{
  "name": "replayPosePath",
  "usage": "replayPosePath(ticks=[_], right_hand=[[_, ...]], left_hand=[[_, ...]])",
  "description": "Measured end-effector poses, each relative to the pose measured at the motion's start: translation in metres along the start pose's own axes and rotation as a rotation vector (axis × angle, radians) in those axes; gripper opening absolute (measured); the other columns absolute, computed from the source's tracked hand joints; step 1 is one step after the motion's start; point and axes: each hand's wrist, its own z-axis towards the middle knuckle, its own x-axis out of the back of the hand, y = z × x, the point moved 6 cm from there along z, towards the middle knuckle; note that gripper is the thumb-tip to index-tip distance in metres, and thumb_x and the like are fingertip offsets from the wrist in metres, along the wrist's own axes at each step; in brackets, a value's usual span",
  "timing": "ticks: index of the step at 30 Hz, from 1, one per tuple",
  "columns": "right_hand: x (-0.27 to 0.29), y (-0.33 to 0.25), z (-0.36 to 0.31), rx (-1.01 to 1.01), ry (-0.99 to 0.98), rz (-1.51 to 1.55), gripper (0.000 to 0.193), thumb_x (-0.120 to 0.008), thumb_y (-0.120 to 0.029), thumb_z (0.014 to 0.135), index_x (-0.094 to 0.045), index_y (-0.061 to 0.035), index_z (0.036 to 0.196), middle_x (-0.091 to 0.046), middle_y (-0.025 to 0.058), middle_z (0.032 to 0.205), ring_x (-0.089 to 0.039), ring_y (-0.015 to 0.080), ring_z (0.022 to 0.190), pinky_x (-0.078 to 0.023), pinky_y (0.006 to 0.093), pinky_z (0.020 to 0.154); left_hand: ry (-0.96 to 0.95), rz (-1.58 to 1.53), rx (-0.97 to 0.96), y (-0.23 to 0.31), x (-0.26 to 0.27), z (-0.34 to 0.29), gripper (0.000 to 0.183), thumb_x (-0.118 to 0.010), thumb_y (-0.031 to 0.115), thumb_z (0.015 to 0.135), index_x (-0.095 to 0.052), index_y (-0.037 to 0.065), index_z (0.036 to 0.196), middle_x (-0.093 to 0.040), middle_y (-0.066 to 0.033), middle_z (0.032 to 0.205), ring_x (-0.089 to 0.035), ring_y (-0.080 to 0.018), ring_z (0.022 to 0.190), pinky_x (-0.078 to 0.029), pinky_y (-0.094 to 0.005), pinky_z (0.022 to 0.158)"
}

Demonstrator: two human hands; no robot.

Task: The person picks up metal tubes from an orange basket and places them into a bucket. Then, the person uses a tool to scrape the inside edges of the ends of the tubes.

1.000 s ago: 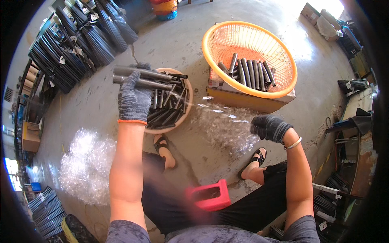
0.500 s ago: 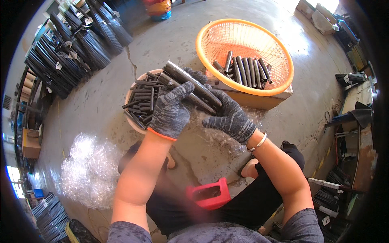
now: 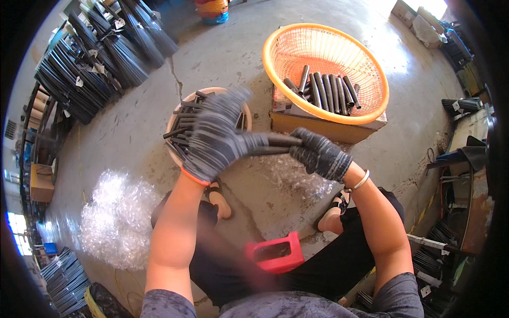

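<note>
My right hand, in a grey knitted glove, is closed around the right ends of at least two dark tubes. They lie nearly level in front of me. At their other ends is my left hand, in a matching glove with an orange cuff. Its fingers stretch upward, blurred by motion, and its thumb points along the tubes. Whether the left palm touches the tube ends is hidden. Below and behind the left hand stands a pale round basin filled with short dark tubes.
An orange mesh basket holding several dark tubes tilts on a cardboard box. Clear plastic wrap is heaped at left, with more between my feet. Nearby is a red plastic frame-like object. Bundled rods line the far left.
The tubes have swung from a slant to nearly level. My left hand has come off their upper side and stretched its fingers; my right hand has closed around their ends and moved slightly right.
</note>
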Motion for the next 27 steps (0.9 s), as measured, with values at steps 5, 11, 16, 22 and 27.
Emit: replayPosePath(ticks=[5, 11, 16, 22, 27], right_hand=[[-0.037, -0.009, -0.008, 0.226, -0.355, -0.441, 0.019, -0.056, -0.009, 0.091, -0.058, -0.0038, 0.109, -0.06, 0.0053, 0.099, -0.054, 0.0124, 0.095, -0.046, 0.0294, 0.085], [-0.011, -0.033, -0.013, 0.166, -0.269, -0.472, 0.02, -0.061, -0.014, 0.087, -0.062, -0.0044, 0.105, -0.063, 0.0046, 0.084, -0.057, 0.0119, 0.07, -0.049, 0.027, 0.064], [0.011, -0.036, -0.022, -0.017, -0.285, -0.423, 0.017, -0.06, -0.02, 0.089, -0.063, -0.0036, 0.092, -0.06, 0.0042, 0.076, -0.053, 0.0109, 0.058, -0.046, 0.0266, 0.055], [0.011, -0.03, -0.026, -0.044, -0.242, -0.172, 0.017, -0.06, -0.02, 0.09, -0.06, -0.0028, 0.088, -0.057, -0.0014, 0.072, -0.051, 0.0073, 0.056, -0.043, 0.0217, 0.049], [0.033, -0.017, -0.02, -0.051, -0.03, -0.274, 0.02, -0.058, -0.022, 0.091, -0.06, -0.0023, 0.093, -0.06, -0.0006, 0.075, -0.05, 0.0065, 0.057, -0.044, 0.0223, 0.049]], left_hand=[[-0.853, -0.018, 0.193, 0.009, -0.072, -0.048, 0.05, -0.079, 0.025, 0.067, -0.058, -0.001, 0.105, -0.063, -0.0193, 0.079, -0.061, -0.0308, 0.073, -0.049, -0.0333, 0.071], [-0.748, -0.544, 0.44, 0.0, -0.078, -0.053, 0.04, -0.074, 0.013, 0.074, -0.058, 0.001, 0.109, -0.066, -0.0114, 0.091, -0.062, -0.0201, 0.084, -0.049, -0.0321, 0.078], [-0.804, -1.081, 0.688, 0.019, -0.074, -0.057, 0.034, -0.07, 0.002, 0.078, -0.059, 0.0, 0.11, -0.065, -0.0048, 0.093, -0.061, -0.0146, 0.088, -0.05, -0.0282, 0.08], [-0.989, -1.31, 0.564, 0.033, -0.075, -0.065, 0.032, -0.071, -0.001, 0.072, -0.062, -0.002, 0.103, -0.066, -0.0097, 0.095, -0.062, -0.0176, 0.09, -0.051, -0.0306, 0.08], [-1.037, -1.287, 0.441, 0.041, -0.064, -0.06, 0.03, -0.072, -0.002, 0.071, -0.064, -0.002, 0.1, -0.066, -0.0093, 0.096, -0.06, -0.0156, 0.093, -0.05, -0.0301, 0.083]])
